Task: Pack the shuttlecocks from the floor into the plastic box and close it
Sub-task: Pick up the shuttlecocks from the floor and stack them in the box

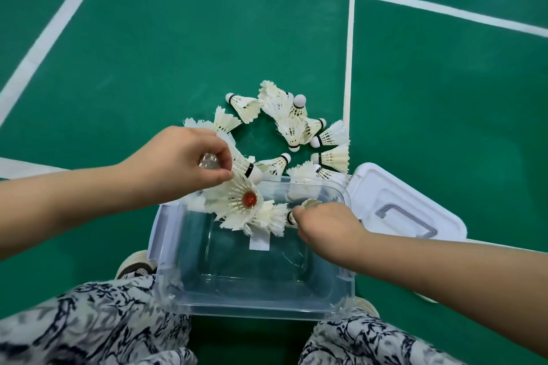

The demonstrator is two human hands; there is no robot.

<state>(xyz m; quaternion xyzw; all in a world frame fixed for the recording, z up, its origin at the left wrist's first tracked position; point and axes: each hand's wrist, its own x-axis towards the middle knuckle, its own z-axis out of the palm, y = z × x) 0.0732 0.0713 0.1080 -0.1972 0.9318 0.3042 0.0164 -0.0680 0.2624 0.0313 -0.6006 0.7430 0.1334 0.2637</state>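
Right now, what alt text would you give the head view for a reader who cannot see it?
A person's left hand and right hand each hold shuttlecocks over the far end of a clear plastic box on a green court floor. Loose shuttlecocks lie beyond it; its white lid lies to the right.

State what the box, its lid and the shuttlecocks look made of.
Box: clear glossy plastic; the green floor shows through. Lid: opaque white plastic, smooth. Shuttlecocks: likely real feathers, matt with frayed tips; pale bases, cork or foam, unclear.

Green floor (178, 53): shuttlecocks (292, 124), plastic box (252, 302), lid (415, 195) beside.
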